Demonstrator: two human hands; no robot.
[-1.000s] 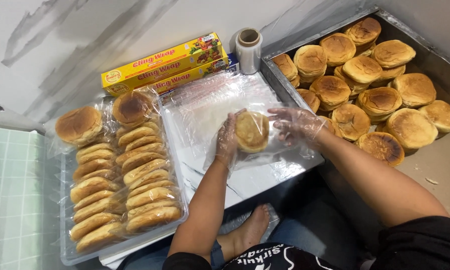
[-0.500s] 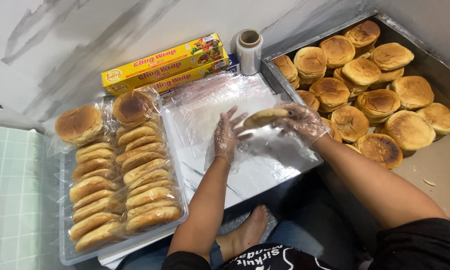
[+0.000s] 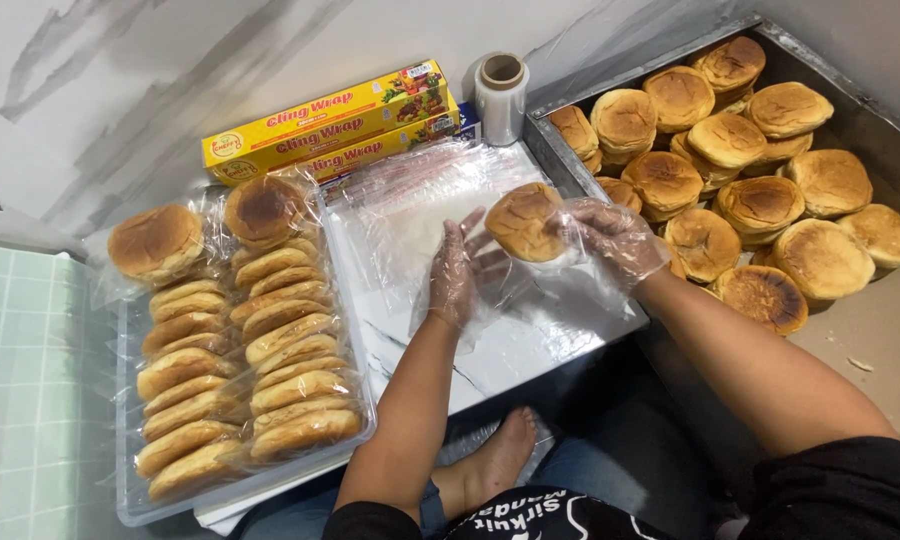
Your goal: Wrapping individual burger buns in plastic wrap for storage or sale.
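Now the bun faces the camera with its browned top up; half a second ago it was tilted edge-on in the right hand, and a second ago it sat between both hands over the plastic.

Near: the person's bare foot shows below the worktop edge.

Middle, left hand: gloved, fingers spread wide and flat, gripping nothing, touching the clear wrap sheet just left of the bun. It has drawn slightly away from the bun.

Middle, right hand: gloved, fingers curled round the bun's right edge, holding it just above the sheet. Judgement: the bun is being turned and positioned for wrapping; no wrap encloses it yet.

Left: a clear tray holds two rows of wrapped buns standing on edge.

Right: a metal bin holds unwrapped buns, stacked loosely.

Far: yellow cling-film boxes and a film roll stand against the wall.
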